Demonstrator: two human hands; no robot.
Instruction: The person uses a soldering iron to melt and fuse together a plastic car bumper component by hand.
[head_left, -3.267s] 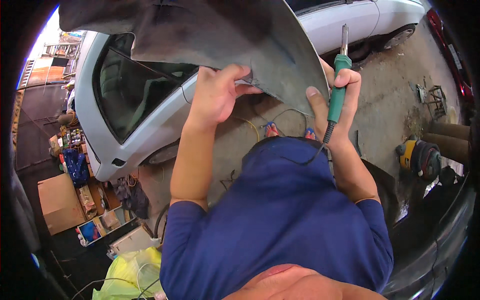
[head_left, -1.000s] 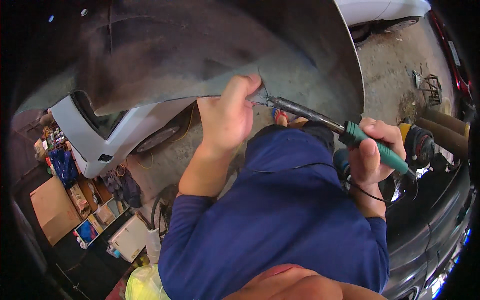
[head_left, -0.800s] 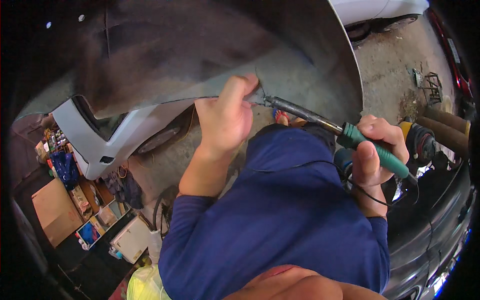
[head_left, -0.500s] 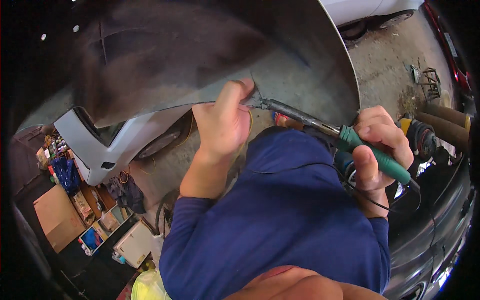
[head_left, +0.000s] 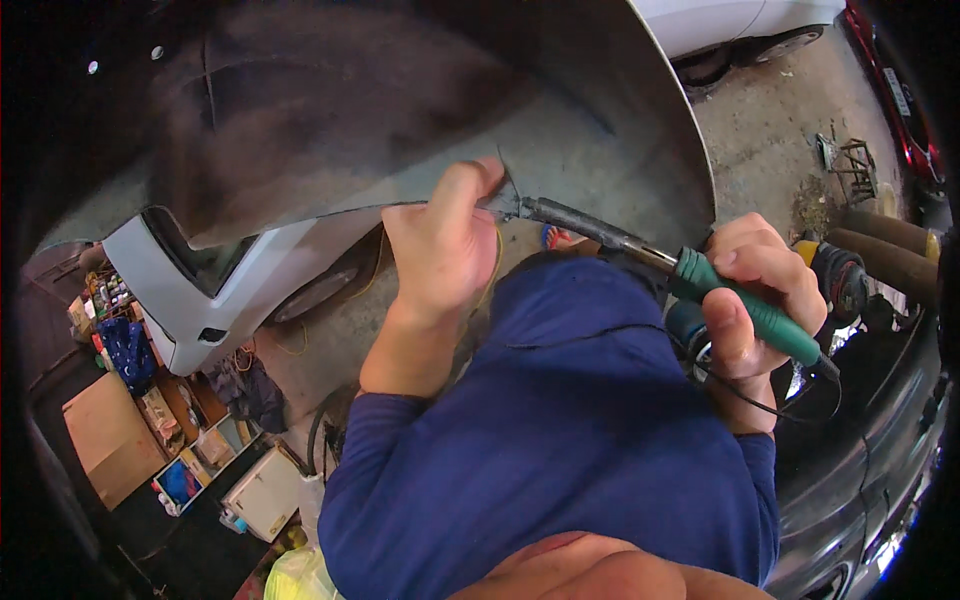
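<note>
A large dark plastic panel [head_left: 330, 110], probably a car bumper, spreads across the top of the view. My left hand [head_left: 445, 240] pinches its lower edge, with the thumb on the face beside a thin crack [head_left: 508, 168]. In my right hand [head_left: 755, 290] is a soldering iron [head_left: 760, 328], gripped by its green handle. Its metal shaft points left, and its tip sits at the panel's edge where the crack ends, just right of my left thumb. A black cord [head_left: 740, 402] trails from the handle across my front.
A silver car [head_left: 270, 265] stands beyond the panel at left, with a box of supplies [head_left: 210, 455] and flat cardboard [head_left: 115, 440] below it. A black car surface [head_left: 860, 460] is close at lower right. A power tool [head_left: 838, 272] lies beside brown cylinders [head_left: 890, 250].
The panel and soldering iron have shifted very slightly to the left. Both hands keep their holds, and the tip stays by the crack.
</note>
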